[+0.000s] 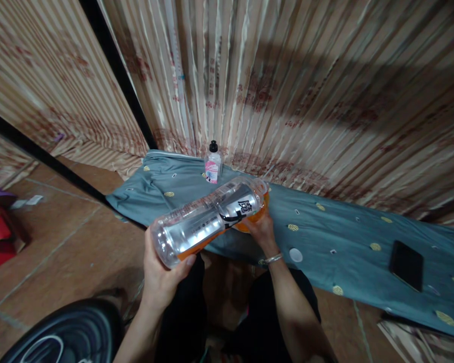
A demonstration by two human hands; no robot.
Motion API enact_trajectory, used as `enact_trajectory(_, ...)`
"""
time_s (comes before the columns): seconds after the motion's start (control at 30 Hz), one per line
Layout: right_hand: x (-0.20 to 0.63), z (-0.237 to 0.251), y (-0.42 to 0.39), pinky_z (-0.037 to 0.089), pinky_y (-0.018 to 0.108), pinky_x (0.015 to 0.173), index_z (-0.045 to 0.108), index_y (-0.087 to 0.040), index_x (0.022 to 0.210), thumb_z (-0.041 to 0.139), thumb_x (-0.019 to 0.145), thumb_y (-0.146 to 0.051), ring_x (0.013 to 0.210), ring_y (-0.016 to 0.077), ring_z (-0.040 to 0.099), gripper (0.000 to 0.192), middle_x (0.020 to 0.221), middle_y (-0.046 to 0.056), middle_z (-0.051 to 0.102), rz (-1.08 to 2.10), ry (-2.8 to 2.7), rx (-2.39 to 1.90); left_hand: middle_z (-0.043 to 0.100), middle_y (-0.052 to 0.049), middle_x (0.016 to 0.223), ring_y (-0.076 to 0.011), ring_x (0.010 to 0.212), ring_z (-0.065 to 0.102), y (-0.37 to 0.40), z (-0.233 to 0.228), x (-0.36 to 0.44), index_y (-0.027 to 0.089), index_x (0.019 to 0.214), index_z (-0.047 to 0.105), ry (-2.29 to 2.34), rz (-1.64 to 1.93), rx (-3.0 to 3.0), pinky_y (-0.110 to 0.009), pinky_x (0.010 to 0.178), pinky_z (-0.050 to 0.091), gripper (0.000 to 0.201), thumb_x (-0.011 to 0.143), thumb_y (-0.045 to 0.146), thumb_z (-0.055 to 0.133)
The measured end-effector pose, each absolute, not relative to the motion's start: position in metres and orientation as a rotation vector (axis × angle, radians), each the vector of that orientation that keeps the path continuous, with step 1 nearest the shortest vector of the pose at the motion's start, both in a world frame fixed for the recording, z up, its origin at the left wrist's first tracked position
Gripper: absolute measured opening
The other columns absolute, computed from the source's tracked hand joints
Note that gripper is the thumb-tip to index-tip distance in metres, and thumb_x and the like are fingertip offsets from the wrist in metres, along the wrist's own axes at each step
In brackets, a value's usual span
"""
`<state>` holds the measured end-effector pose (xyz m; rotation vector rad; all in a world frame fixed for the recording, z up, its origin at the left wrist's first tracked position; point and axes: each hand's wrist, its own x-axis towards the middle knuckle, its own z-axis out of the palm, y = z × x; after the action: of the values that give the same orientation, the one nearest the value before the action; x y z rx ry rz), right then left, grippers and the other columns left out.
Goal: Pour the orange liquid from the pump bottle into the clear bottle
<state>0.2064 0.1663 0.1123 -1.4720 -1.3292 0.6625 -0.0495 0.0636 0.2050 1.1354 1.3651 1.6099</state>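
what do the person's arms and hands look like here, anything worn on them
Both forearms are bare, with no sleeves in view and no gloves. The right hand has a thin silver-coloured bracelet at the wrist. The left hand shows no ring, watch or band that I can make out.

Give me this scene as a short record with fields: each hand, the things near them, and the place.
left hand: grips the base end of the plastic bottle
right hand: holds the bottle's neck end
plastic bottle: tipped on its side, a little orange liquid inside
small bottle: upright on the blue-grey cloth, black cap
phone: flat on the cloth, to the right
white cap: on the cloth by the right wrist
background: striped curtain
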Motion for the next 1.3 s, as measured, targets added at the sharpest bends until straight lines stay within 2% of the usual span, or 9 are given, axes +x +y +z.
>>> enact_trajectory(0.1,0.207,0.114,0.166,0.063,0.048,0.1,0.046,-0.012,0.153,0.082,0.069,-0.056,0.118,0.035,0.076,0.102,0.134,0.019,0.076,0.753,-1.308,-1.434,0.066,-0.007,0.111,-0.0295,0.104,0.07,0.064,0.205,-0.052,0.024,0.131,0.059,1.358,1.595,1.137,-0.036,0.075,0.062,0.084,0.059,0.045,0.097)
enact_trajectory(0.27,0.205,0.116,0.166,0.065,0.049,0.094,0.048,-0.014,0.15,0.082,0.065,-0.057,0.113,0.0366,0.078,0.101,0.124,0.017,0.08,0.786,-1.263,-1.475,0.066,-0.006,0.109,-0.0279,0.1,0.071,0.064,0.203,-0.052,0.025,0.131,0.058,1.372,1.612,1.145,-0.034,0.074,0.062,0.085,0.059,0.049,0.097)
enact_trajectory(0.43,0.203,0.12,0.166,0.064,0.049,0.095,0.054,-0.012,0.142,0.08,0.065,-0.06,0.111,0.0363,0.078,0.095,0.121,0.019,0.081,0.735,-1.28,-1.493,0.065,-0.007,0.111,-0.0283,0.102,0.07,0.064,0.205,-0.05,0.024,0.129,0.059,1.387,1.614,1.144,-0.034,0.074,0.061,0.083,0.06,0.051,0.097)
enact_trajectory(0.63,0.204,0.12,0.167,0.065,0.051,0.091,0.059,-0.015,0.132,0.079,0.065,-0.06,0.106,0.0374,0.079,0.083,0.118,0.018,0.082,0.701,-1.292,-1.523,0.065,-0.005,0.105,-0.0272,0.098,0.07,0.065,0.207,-0.05,0.023,0.125,0.06,1.374,1.625,1.151,-0.035,0.074,0.061,0.079,0.06,0.049,0.097)
enact_trajectory(0.93,0.202,0.124,0.165,0.063,0.05,0.099,0.054,-0.012,0.144,0.08,0.067,-0.058,0.113,0.0352,0.078,0.092,0.125,0.019,0.08,0.731,-1.276,-1.47,0.065,-0.007,0.109,-0.0287,0.102,0.07,0.066,0.208,-0.049,0.023,0.121,0.061,1.384,1.635,1.152,-0.036,0.077,0.062,0.077,0.059,0.051,0.097)
enact_trajectory(1.13,0.204,0.121,0.166,0.065,0.05,0.094,0.053,-0.011,0.145,0.082,0.064,-0.056,0.111,0.0368,0.078,0.097,0.121,0.018,0.081,0.756,-1.259,-1.491,0.065,-0.008,0.112,-0.0306,0.107,0.07,0.066,0.211,-0.049,0.023,0.129,0.06,1.383,1.623,1.141,-0.036,0.077,0.063,0.085,0.058,0.053,0.098)
enact_trajectory(1.3,0.204,0.12,0.166,0.064,0.049,0.094,0.051,-0.01,0.147,0.08,0.066,-0.057,0.112,0.0368,0.077,0.097,0.124,0.02,0.08,0.761,-1.268,-1.486,0.065,-0.007,0.111,-0.0299,0.105,0.07,0.065,0.21,-0.049,0.023,0.127,0.061,1.385,1.627,1.14,-0.035,0.076,0.063,0.083,0.058,0.053,0.098)
